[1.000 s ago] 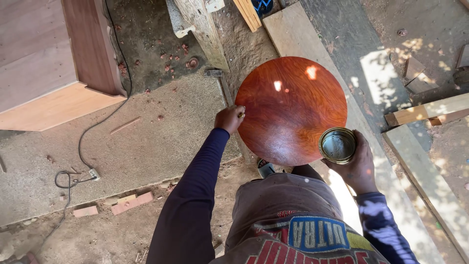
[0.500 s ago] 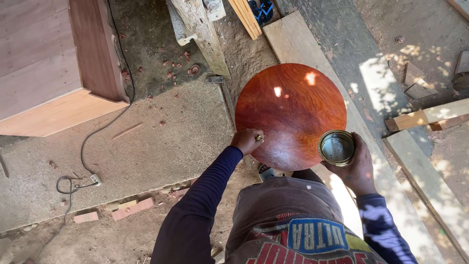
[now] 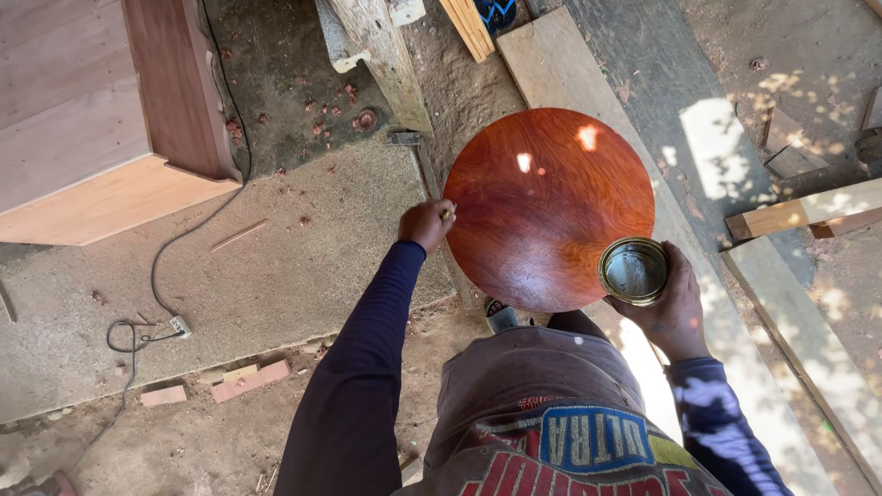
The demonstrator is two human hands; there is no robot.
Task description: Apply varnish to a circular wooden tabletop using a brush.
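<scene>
A round, glossy red-brown wooden disc [image 3: 549, 193] lies flat in front of me, above my knees. My left hand [image 3: 424, 224] rests at its left rim, fingers closed around a small yellowish tool [image 3: 447, 215] whose working end I cannot make out. My right hand [image 3: 675, 310] holds an open round tin can [image 3: 634, 271] over the disc's lower right rim; a dull liquid shows inside the can. Both my arms are in dark blue sleeves.
A pale wooden cabinet [image 3: 92, 119] stands at the upper left on a concrete slab. A black cable with a plug [image 3: 179, 324] trails across the slab. Long planks [image 3: 588, 73], a timber beam [image 3: 381, 46], offcuts [image 3: 799, 213] and brick pieces [image 3: 248, 378] lie around.
My left hand slid down the disc's left rim half a second ago and has come back up to where it was. The right hand and can have stayed put.
</scene>
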